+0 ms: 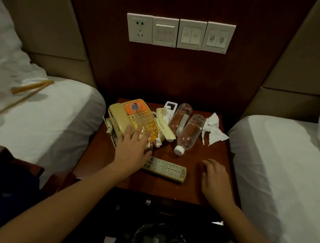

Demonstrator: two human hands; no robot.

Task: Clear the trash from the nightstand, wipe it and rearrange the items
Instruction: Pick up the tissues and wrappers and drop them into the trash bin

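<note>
The dark wooden nightstand (169,187) stands between two beds. At its left lies a beige and orange telephone (129,115). My left hand (132,148) rests on the phone's near end, fingers spread over a crinkly clear wrapper (149,145). Crumpled paper and a long paper sleeve (164,127) lie beside the phone. Two clear plastic bottles (189,133) lie on their sides in the middle. A crumpled white tissue (213,129) lies at the right. A remote control (165,168) lies near the front. My right hand (216,177) hovers flat over the front right corner, holding nothing.
A black mesh bin (161,240) with paper inside stands on the floor below the nightstand. White beds flank it, left (50,116) and right (286,160). A switch and socket panel (179,33) is on the wall behind. A small white card (171,106) lies at the back.
</note>
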